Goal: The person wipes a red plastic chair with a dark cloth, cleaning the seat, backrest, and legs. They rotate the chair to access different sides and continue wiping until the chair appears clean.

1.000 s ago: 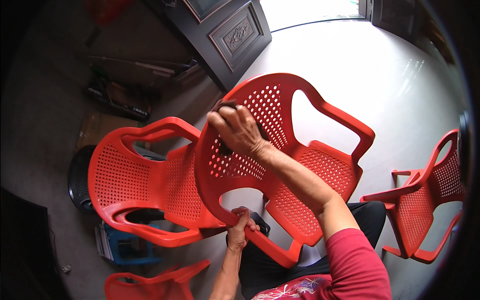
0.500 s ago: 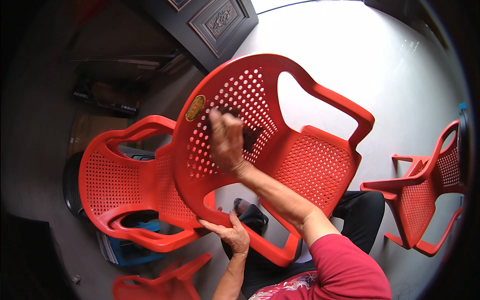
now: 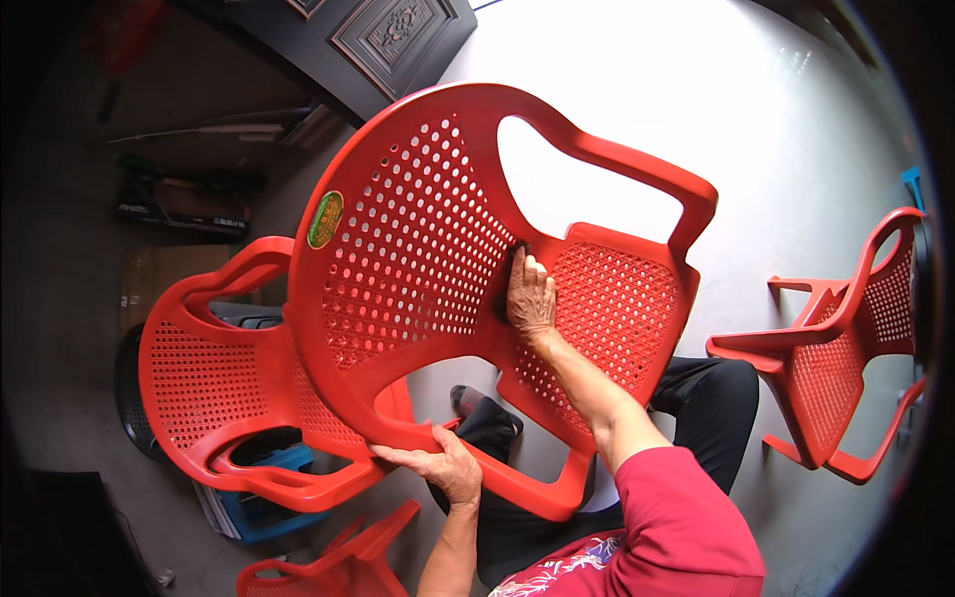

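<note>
A red plastic armchair (image 3: 423,249) with a perforated back and seat is tilted in front of me, its backrest toward the left. My left hand (image 3: 453,468) grips its near edge, where the back runs into the armrest, with the thumb on top. My right hand (image 3: 533,294) is closed over a dark cloth (image 3: 501,289) and presses it into the crease between backrest and seat. Most of the cloth is hidden behind the fingers. An oval green and yellow sticker (image 3: 324,220) is on the backrest's top rim.
Another red armchair (image 3: 274,383) stands close on the left, beside a blue stool (image 3: 261,509). A third red chair (image 3: 831,368) is at the right, and part of one (image 3: 333,562) shows at the bottom. A dark panelled door (image 3: 398,50) stands at the far side; a cardboard box (image 3: 164,279) is at left.
My right hand has moved with the cloth from the middle of the backrest down and right to the seat crease. The left hand keeps its hold. The whole view has shifted slightly.
</note>
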